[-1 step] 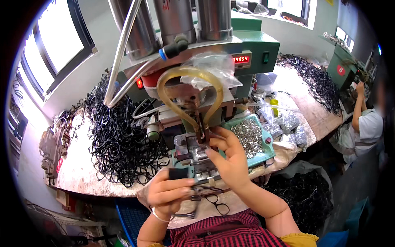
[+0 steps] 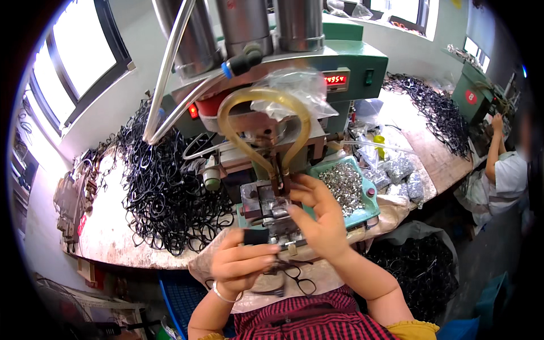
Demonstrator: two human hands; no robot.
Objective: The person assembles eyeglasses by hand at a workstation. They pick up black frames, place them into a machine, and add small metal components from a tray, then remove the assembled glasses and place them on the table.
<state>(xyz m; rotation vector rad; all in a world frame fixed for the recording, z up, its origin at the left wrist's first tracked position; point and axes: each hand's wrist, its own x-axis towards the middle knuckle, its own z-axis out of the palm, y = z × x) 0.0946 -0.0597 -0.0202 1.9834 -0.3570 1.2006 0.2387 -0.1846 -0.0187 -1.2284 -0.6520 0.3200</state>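
A: What is the left hand (image 2: 241,260) doing?

B: It is closed around a small black block (image 2: 256,236) at the near edge of the metal fixture (image 2: 271,211), thumb on top. A black eyeglass frame (image 2: 286,276) lies just under that hand, on the cloth over the person's lap.

A: And the right hand (image 2: 317,218)?

B: It sits just right of the left hand, raised over the fixture. The thumb and forefinger are pinched together at the top of the fixture, right below the yellowish tube loop (image 2: 263,127). Whatever they pinch is too small to make out.

A: What stands around them?

B: The fixture belongs to a green press machine (image 2: 345,62) with steel cylinders (image 2: 243,22) above. To the right, touching the machine's base, a teal tray (image 2: 368,207) holds small silvery metal parts (image 2: 341,181). To the left, a large heap of black frames (image 2: 164,187) covers the workbench (image 2: 107,243). Far right, another person (image 2: 507,170) works at a second green machine (image 2: 473,90), with more black frames (image 2: 425,105) piled on the bench beside it.
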